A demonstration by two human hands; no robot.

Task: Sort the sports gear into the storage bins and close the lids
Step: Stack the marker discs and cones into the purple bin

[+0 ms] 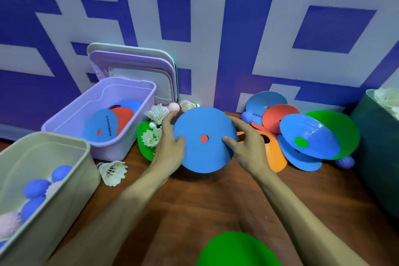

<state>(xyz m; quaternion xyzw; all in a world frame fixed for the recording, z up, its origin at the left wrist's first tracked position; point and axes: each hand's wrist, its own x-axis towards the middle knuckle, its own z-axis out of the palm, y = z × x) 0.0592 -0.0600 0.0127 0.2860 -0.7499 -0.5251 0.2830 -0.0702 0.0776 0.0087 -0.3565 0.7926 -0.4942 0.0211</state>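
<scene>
Blue domed cone (205, 151) gripped: left hand (170, 149), right hand (245, 147).

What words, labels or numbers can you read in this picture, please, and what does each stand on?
Nothing here is legible.
On the binned blue cone in the purple bin: a line of dark print, too blurred to read.
On the rear blue cone by the wall: short dark print, too blurred to read.
On the held blue cone: no print shows.
On the wall: big blue strokes, perhaps cropped characters, unreadable.
</scene>
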